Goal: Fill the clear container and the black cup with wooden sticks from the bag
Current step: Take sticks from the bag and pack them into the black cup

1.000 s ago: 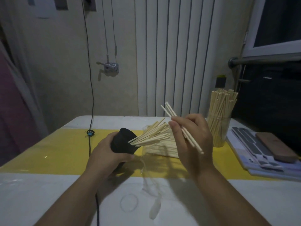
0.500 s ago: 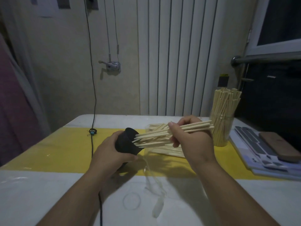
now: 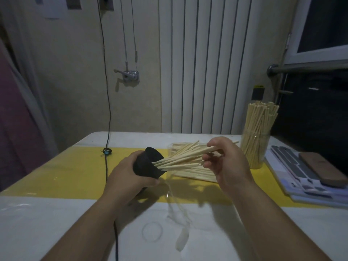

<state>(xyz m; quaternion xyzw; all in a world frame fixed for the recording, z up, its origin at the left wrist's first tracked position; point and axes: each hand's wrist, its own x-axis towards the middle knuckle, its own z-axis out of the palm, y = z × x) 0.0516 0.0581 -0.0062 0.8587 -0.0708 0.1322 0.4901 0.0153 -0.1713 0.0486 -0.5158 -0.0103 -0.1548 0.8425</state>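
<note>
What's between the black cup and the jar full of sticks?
Head view shows the right hand pinching wooden sticks poking from the black cup, with the bag behind.

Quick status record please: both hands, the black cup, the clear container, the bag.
left hand: grips the black cup
black cup: tilted, mouth toward the right hand, partly filled
right hand: pinches the stick bundle, whose other ends sit in the cup
clear container: upright at the right, packed with sticks
bag: lies flat behind the hands, sticks left inside
</note>
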